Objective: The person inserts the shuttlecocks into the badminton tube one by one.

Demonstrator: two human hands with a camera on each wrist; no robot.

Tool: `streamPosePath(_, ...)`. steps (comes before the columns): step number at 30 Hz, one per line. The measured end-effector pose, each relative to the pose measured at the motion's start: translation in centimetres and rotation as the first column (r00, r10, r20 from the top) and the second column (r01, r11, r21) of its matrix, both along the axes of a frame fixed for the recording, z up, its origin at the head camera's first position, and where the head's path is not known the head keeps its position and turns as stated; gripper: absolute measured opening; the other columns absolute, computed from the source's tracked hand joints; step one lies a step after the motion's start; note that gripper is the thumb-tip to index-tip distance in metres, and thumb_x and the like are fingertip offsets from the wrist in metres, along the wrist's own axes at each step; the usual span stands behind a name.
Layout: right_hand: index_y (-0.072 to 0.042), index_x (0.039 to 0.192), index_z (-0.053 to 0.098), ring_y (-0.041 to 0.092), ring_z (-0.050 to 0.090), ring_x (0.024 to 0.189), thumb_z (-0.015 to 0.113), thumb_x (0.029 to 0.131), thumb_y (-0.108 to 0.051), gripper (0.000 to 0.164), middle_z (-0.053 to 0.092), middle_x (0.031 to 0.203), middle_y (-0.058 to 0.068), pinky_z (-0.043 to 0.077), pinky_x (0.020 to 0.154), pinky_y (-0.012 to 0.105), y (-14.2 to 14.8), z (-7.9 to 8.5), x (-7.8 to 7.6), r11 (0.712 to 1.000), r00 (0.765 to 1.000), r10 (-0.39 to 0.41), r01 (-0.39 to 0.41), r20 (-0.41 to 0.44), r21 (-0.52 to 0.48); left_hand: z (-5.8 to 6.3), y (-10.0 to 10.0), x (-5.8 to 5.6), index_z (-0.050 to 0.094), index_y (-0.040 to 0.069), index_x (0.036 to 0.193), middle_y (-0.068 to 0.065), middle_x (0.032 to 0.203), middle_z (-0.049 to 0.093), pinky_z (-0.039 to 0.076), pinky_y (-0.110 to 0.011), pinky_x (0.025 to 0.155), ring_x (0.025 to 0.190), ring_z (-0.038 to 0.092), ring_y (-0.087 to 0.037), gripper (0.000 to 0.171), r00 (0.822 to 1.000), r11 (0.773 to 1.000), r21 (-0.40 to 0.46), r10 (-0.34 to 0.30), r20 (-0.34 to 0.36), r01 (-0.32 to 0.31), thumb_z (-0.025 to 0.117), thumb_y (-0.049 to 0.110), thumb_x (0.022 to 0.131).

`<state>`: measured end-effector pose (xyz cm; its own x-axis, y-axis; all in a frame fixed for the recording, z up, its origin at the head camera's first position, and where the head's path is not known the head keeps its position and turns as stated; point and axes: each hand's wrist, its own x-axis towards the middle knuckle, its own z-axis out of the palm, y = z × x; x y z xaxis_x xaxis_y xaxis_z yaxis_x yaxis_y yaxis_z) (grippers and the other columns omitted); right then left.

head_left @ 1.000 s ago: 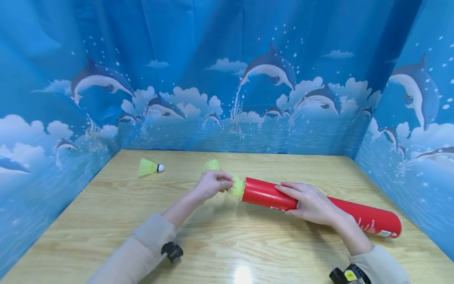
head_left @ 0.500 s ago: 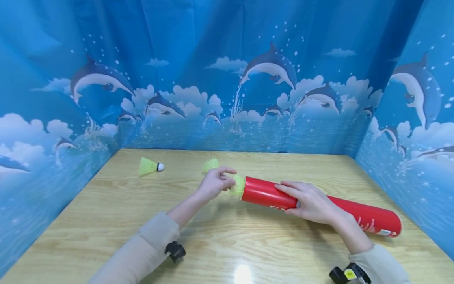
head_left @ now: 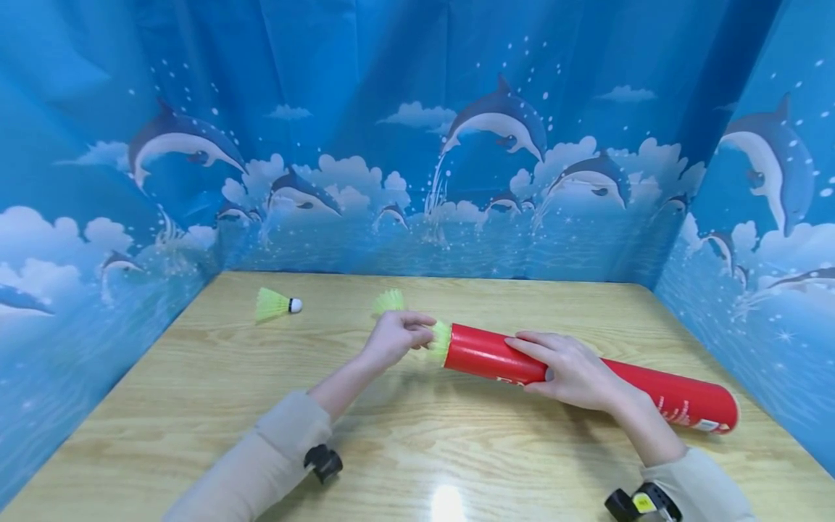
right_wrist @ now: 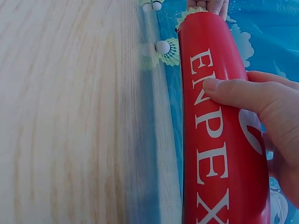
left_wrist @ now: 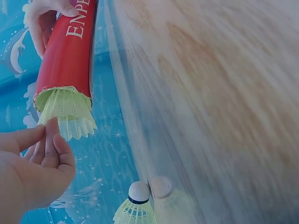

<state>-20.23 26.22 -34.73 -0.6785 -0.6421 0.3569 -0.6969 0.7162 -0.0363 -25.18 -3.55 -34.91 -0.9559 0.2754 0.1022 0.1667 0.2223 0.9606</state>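
Observation:
My right hand [head_left: 574, 370] grips a long red shuttlecock tube [head_left: 485, 355] around its middle, tilted with the open end toward the left. In the right wrist view, the thumb lies across the tube's white lettering. A yellow-green shuttlecock [left_wrist: 70, 114] sits partly inside the tube's mouth, its skirt sticking out and its cork hidden. My left hand [head_left: 394, 339] pinches the rim of that skirt between thumb and fingertip, as the left wrist view shows. Just behind the left hand lies another shuttlecock [head_left: 389, 301], partly covered by that hand in the head view.
A further shuttlecock [head_left: 277, 305] lies on its side at the back left of the wooden table [head_left: 417, 449]. A blue dolphin-print curtain [head_left: 365, 145] stands along the table's back and sides.
The left index finger lifted off half a second ago and has come back down beside the thumb. Slightly less of the skirt shows outside the tube. The right hand and tube hold nearly still.

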Motion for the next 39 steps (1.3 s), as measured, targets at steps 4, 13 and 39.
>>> streamPosePath(4,-0.015,0.133,0.052,0.027,0.053,0.108,0.087,0.061,-0.025,0.081,0.054,0.126,0.01,0.049,0.08,0.048,0.1,0.0,0.1,1.0,1.0,-0.002,0.002,-0.003,-0.002,0.0,0.2,0.1,0.065,-0.006,0.106,-0.016,0.086,0.069,0.053,-0.04,0.074,0.073,0.065,-0.02,0.026,1.0,1.0,-0.002,0.011,-0.001,-0.011,0.066,-0.001,0.081)
streamPosePath(13,-0.016,0.133,0.051,0.027,0.052,0.109,0.087,0.061,-0.024,0.082,0.054,0.127,0.009,0.048,0.081,0.049,0.2,-0.1,0.2,1.0,1.0,-0.013,0.013,0.0,-0.004,0.1,0.6,0.3,0.067,-0.007,0.101,-0.015,0.085,0.069,0.054,-0.041,0.073,0.069,0.063,-0.016,0.021,1.0,1.0,-0.021,0.015,-0.018,-0.015,0.065,-0.001,0.081)
streamPosePath(39,-0.015,0.133,0.051,0.028,0.051,0.109,0.088,0.06,-0.023,0.082,0.053,0.127,0.01,0.047,0.082,0.05,0.3,0.0,0.3,0.999,0.998,-0.043,0.044,0.042,-0.015,-0.2,2.0,0.3,0.069,-0.004,0.092,-0.012,0.082,0.069,0.054,-0.041,0.07,0.068,0.063,-0.016,0.013,0.994,0.997,-0.062,0.046,-0.096,-0.052,0.066,-0.001,0.08)
